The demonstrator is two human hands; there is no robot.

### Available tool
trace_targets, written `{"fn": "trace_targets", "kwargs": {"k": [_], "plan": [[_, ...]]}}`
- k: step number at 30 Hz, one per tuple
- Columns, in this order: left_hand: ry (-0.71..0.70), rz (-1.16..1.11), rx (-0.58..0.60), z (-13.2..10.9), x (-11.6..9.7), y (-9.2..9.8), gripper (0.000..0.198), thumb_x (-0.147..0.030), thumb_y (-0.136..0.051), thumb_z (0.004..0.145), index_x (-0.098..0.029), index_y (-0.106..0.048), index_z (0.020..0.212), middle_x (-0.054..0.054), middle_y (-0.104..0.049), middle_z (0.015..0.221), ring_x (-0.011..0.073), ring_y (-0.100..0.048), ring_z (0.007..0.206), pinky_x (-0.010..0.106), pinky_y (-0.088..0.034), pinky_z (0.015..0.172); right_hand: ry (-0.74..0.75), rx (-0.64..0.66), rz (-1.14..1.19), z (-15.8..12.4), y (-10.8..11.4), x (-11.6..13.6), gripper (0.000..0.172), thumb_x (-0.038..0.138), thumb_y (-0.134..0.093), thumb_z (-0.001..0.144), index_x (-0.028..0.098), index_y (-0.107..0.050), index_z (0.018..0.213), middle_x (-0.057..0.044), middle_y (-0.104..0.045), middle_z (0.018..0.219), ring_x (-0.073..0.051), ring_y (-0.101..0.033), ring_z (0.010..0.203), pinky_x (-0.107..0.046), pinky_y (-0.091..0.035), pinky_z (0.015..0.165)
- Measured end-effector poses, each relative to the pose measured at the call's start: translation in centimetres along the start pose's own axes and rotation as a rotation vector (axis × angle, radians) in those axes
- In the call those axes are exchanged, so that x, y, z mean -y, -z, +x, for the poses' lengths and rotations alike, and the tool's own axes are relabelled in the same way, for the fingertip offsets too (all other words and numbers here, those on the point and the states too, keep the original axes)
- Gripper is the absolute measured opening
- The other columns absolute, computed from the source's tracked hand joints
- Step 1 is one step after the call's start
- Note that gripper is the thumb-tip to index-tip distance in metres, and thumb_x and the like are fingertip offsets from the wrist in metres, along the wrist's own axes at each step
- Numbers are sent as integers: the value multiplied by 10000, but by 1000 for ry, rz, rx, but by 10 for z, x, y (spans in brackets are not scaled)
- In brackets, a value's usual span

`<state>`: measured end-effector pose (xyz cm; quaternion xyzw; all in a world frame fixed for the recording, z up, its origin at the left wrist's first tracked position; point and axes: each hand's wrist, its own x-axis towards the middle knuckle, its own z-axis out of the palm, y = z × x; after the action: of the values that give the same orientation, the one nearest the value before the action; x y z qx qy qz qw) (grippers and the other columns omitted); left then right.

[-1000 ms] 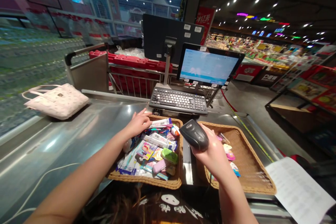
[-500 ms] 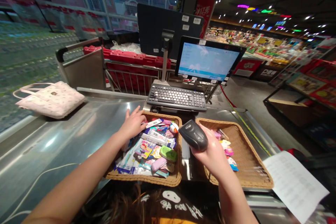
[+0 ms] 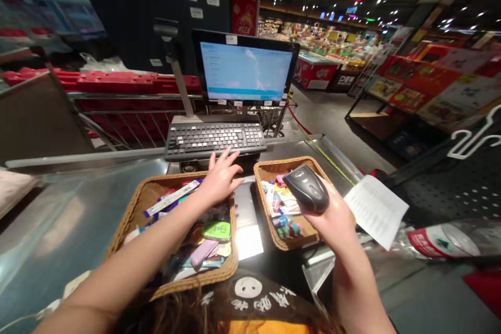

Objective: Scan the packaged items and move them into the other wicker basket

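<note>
My left hand (image 3: 219, 180) hovers over the far right corner of the left wicker basket (image 3: 234, 250), its fingers spread toward the keyboard (image 3: 215, 137). Nothing shows in its grasp, and I cannot tell whether a fingertip touches the keys. Packaged sweets fill that basket, among them a green case (image 3: 216, 230) and a pale purple case (image 3: 204, 253); my forearm hides part of them. A black barcode scanner (image 3: 307, 188) is in my right hand (image 3: 332, 214), above the right wicker basket (image 3: 285, 242), which holds several small colourful packets (image 3: 284, 201).
A lit monitor (image 3: 248, 73) stands behind the keyboard. To the right of the baskets lie a printed paper sheet (image 3: 376, 210) and a large bottle with a red label (image 3: 442, 241). A pale bag (image 3: 15, 190) sits at the left edge of the metal counter (image 3: 78, 209).
My left hand has moved right and away from the sweets, toward the keyboard. The scanner stays in my right hand, now over the right basket. The view has turned right.
</note>
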<state>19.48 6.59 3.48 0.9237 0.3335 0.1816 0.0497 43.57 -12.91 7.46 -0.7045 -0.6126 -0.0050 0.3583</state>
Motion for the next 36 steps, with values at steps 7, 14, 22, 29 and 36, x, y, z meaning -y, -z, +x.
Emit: {"fn": "trace_targets", "kwargs": {"k": [7,14,22,29,36], "plan": [[-189,-47,57,71,-77,-72,264,-413,-635,887,-167,-725,924,163,-441,1520,370,-199,1498,689,-53,1178,-131,-109,-46,-7,32,-39,517,375,-685,768,226,-606,1257,-141,-646,1288,-396,-594,1208,-627,-443,1043],[-255,3,216,121,-144,-150,379,-430,-613,877,-97,-748,998,232,-438,1504,395,-215,1486,662,-73,1192,-192,-141,-14,-8,47,-67,505,325,-688,769,227,-606,1257,-131,-662,1255,-379,-594,1214,-592,-460,1038],[-404,16,337,133,-161,-211,322,-157,-501,875,-119,-727,1101,178,-508,1466,295,-164,1521,553,11,1245,-215,-127,-20,-3,48,-93,481,318,-676,763,182,-629,1222,-159,-623,1315,-371,-554,1267,-585,-433,1071],[-319,29,357,141,-158,-229,402,-197,-506,890,-122,-657,1255,168,-403,1546,278,-138,1528,535,-24,1250,-254,-111,-12,5,42,-106,510,292,-678,747,179,-620,1241,-168,-625,1313,-370,-560,1254,-604,-416,1075],[-200,35,362,141,-156,-236,440,-295,-584,838,-80,-678,1211,219,-374,1550,363,-193,1501,618,-67,1212,-248,-116,27,8,42,-113,509,301,-687,744,192,-620,1236,-157,-633,1300,-365,-563,1253,-602,-404,1088]]}}
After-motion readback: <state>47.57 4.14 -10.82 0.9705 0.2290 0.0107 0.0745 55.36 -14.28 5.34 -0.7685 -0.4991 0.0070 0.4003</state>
